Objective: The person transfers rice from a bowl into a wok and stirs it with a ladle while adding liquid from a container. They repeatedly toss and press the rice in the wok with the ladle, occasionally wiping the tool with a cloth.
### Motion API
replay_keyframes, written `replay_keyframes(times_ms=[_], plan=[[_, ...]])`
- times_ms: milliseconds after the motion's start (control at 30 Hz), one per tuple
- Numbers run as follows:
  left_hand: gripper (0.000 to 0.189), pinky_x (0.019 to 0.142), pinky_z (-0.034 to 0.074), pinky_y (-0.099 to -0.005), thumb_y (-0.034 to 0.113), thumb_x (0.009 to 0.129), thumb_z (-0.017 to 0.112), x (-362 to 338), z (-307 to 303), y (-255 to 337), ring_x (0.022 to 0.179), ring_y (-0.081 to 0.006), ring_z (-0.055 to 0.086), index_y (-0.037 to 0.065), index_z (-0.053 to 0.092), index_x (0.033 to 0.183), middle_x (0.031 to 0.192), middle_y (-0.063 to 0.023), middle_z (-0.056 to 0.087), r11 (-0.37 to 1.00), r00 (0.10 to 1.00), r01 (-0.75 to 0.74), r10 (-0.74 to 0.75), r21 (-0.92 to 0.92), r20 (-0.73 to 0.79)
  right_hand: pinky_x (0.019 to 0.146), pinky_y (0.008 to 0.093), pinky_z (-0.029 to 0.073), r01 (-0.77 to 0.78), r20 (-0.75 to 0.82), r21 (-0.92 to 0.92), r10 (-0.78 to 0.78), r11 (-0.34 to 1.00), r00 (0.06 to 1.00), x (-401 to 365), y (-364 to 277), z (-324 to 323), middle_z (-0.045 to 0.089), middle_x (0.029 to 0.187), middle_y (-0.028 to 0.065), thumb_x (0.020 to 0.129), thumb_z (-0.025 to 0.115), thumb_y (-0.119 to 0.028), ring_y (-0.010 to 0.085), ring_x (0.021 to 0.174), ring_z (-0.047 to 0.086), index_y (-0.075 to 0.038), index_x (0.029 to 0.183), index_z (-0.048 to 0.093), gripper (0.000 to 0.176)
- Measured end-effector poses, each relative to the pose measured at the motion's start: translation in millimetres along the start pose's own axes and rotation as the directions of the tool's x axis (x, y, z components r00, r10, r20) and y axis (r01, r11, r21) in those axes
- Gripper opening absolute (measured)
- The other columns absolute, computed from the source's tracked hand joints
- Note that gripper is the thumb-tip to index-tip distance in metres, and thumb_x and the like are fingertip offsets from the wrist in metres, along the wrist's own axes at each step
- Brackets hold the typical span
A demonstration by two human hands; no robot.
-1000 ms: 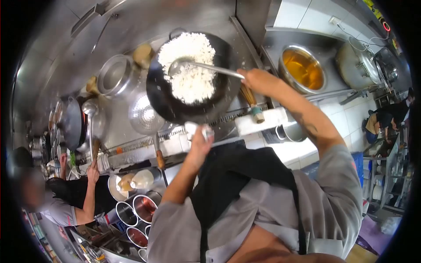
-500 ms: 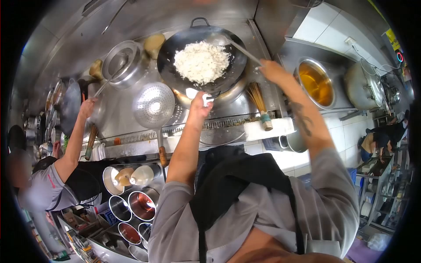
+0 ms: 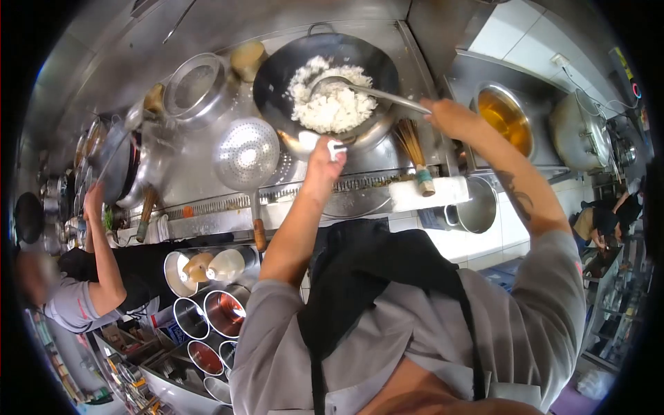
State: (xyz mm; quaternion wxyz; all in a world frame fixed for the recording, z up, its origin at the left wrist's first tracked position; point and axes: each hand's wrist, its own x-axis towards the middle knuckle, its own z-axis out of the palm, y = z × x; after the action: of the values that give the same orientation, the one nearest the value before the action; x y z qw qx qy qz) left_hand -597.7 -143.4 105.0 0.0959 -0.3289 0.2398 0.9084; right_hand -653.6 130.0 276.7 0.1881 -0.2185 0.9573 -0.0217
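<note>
A black wok (image 3: 271,76) stands on the range with a heap of white rice (image 3: 339,114) in it. My left hand (image 3: 322,166) is closed on the wok's near handle, with a folded white cloth (image 3: 336,148) in the grip. My right hand (image 3: 451,119) grips the long handle of a metal ladle (image 3: 395,98). The ladle's bowl rests on the rice, left of the middle of the heap. Near my left forearm, a perforated skimmer (image 3: 247,151) lies on the steel top with its wooden handle toward me.
A bamboo brush (image 3: 416,153) leans right of the wok. A pot of amber liquid (image 3: 529,131) stands farther right. Sauce pots (image 3: 226,315) stand at lower left. A co-worker's hand (image 3: 93,197) holds a ladle at far left; a strainer (image 3: 197,86) sits between us.
My ladle has moved from the wok's far right edge onto the rice, which has spread and broken up. The co-worker's hand and ladle have swung left, away from the strainer.
</note>
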Motion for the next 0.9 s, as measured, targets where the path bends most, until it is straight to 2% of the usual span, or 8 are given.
replay_keyframes(times_ms=[133, 267, 433, 500, 600, 700, 733, 900], plan=[[0.011, 0.045, 0.041, -0.0241, 0.022, 0.089, 0.053, -123.7, 22.5, -27.7, 0.063, -0.0169, 0.051, 0.012, 0.051, 0.091, 0.076, -0.0062, 0.055, 0.992, 0.992, 0.116, -0.118, 0.047, 0.04, 0.077, 0.0445, 0.05, 0.154, 0.024, -0.165, -0.152, 0.974, 0.988, -37.6, -17.0, -23.7, 0.063, 0.087, 0.0228, 0.093, 0.05, -0.022, 0.035, 0.084, 0.064, -0.008, 0.134, 0.043, 0.044], [0.008, 0.046, 0.04, -0.0237, 0.011, 0.085, 0.051, -78.6, 38.4, 6.4, 0.064, -0.0181, 0.053, 0.003, 0.051, 0.088, 0.073, -0.0071, 0.051, 0.989, 0.99, 0.118, -0.11, -0.085, 0.089, 0.08, 0.0445, 0.049, 0.293, 0.001, 0.018, -0.293, 0.956, 0.956, -12.7, 37.9, -19.9, 0.063, 0.09, 0.0245, 0.091, 0.053, -0.02, 0.0359, 0.086, 0.063, -0.006, 0.131, 0.045, 0.043], [0.01, 0.046, 0.041, -0.0254, 0.021, 0.089, 0.051, -35.2, -65.8, -78.6, 0.061, -0.0164, 0.055, 0.012, 0.054, 0.093, 0.073, -0.0053, 0.058, 0.997, 0.989, 0.076, -0.078, 0.026, 0.126, 0.082, 0.0465, 0.048, 0.106, 0.002, 0.043, -0.106, 0.993, 0.994, -12.2, 11.0, 17.4, 0.063, 0.097, 0.022, 0.091, 0.051, -0.022, 0.0365, 0.09, 0.062, -0.004, 0.132, 0.044, 0.045], [0.011, 0.044, 0.041, -0.0248, 0.024, 0.09, 0.051, -96.8, -20.8, -60.7, 0.061, -0.0161, 0.056, 0.013, 0.053, 0.092, 0.072, -0.004, 0.057, 0.999, 0.994, 0.035, -0.039, 0.034, 0.102, 0.079, 0.0471, 0.049, 0.211, 0.11, 0.081, -0.219, 0.974, 0.969, -45.3, 6.3, -8.8, 0.063, 0.095, 0.0222, 0.092, 0.05, -0.022, 0.0357, 0.087, 0.063, -0.004, 0.132, 0.044, 0.044], [0.013, 0.045, 0.041, -0.0215, 0.019, 0.088, 0.051, -74.6, 0.2, -12.9, 0.062, -0.0138, 0.053, 0.009, 0.054, 0.097, 0.076, -0.0055, 0.056, 0.999, 0.987, 0.043, -0.045, 0.015, 0.157, 0.074, 0.0476, 0.049, -0.029, 0.285, 0.282, -0.055, 0.959, 0.957, -54.8, 3.6, -39.4, 0.063, 0.092, 0.0214, 0.093, 0.048, -0.021, 0.0349, 0.082, 0.063, -0.003, 0.123, 0.05, 0.036], [0.012, 0.043, 0.042, -0.0206, 0.021, 0.089, 0.052, -10.1, -25.4, -25.9, 0.058, -0.0138, 0.052, 0.009, 0.054, 0.092, 0.073, -0.0051, 0.055, 0.957, 0.964, -0.198, 0.152, 0.212, 0.217, 0.069, 0.0467, 0.049, 0.162, 0.021, 0.212, -0.17, 0.964, 0.985, 8.1, 27.5, 20.4, 0.063, 0.084, 0.0211, 0.09, 0.051, -0.019, 0.0361, 0.075, 0.062, -0.004, 0.117, 0.052, 0.03], [0.012, 0.041, 0.041, -0.0208, 0.022, 0.09, 0.052, -16.5, -33.9, -38.3, 0.055, -0.0136, 0.052, 0.01, 0.054, 0.092, 0.072, -0.0042, 0.055, 0.989, 0.987, -0.081, 0.062, 0.127, 0.15, 0.067, 0.0465, 0.049, 0.25, -0.113, 0.161, -0.234, 0.955, 0.966, 23.8, 33.6, 36.4, 0.063, 0.081, 0.021, 0.09, 0.053, -0.018, 0.036, 0.073, 0.062, -0.004, 0.117, 0.052, 0.03], [0.011, 0.042, 0.039, -0.0236, 0.02, 0.087, 0.053, -106.7, -24.7, -43.7, 0.061, -0.0147, 0.053, 0.011, 0.054, 0.093, 0.076, -0.0043, 0.057, 0.997, 0.996, 0.075, -0.075, 0.014, 0.04, 0.072, 0.047, 0.049, 0.294, 0.006, 0.195, -0.301, 0.936, 0.954, -41.1, 15.8, 11.8, 0.063, 0.085, 0.0223, 0.09, 0.053, -0.019, 0.0372, 0.077, 0.062, -0.003, 0.122, 0.049, 0.036]])
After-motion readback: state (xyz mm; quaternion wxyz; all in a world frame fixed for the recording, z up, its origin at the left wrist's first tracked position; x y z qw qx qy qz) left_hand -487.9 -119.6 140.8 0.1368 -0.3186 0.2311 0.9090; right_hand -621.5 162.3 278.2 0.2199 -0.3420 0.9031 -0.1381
